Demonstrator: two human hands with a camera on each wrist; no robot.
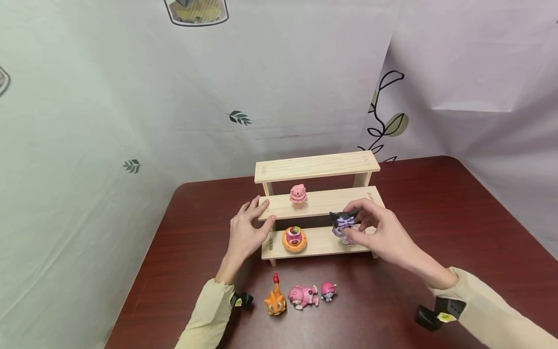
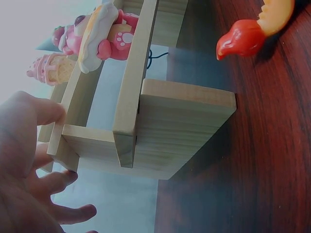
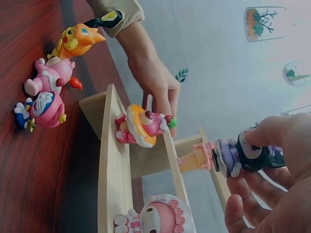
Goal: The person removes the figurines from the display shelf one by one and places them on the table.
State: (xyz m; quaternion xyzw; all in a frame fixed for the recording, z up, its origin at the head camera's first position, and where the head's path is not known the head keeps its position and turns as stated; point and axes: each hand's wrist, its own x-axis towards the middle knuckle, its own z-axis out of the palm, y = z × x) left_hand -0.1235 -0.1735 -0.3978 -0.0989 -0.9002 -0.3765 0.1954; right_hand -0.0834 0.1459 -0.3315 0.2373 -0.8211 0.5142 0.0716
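My right hand (image 1: 388, 235) pinches a black-and-purple figurine (image 3: 250, 153) with a purple bow between thumb and fingers, in front of the middle tier's right part. My left hand (image 1: 246, 230) grips the left end of a three-tier wooden shelf's middle board (image 1: 329, 201), thumb and fingers on either side of it. On that board stands a pink ice-cream-cone figurine (image 1: 298, 195). Below it, a pink bear figurine in an orange tart ring (image 1: 294, 239) sits on the lowest board. A pink-hooded figurine (image 3: 163, 218) stands at that board's right, mostly hidden by my right hand in the head view.
On the dark red table (image 1: 418, 203), before the shelf, are an orange figurine with a red tail tip (image 1: 275, 303), a pink bear figurine (image 1: 303, 296) lying down, and a small pink-capped figurine (image 1: 328, 291). A pale printed curtain (image 1: 305, 87) hangs behind.
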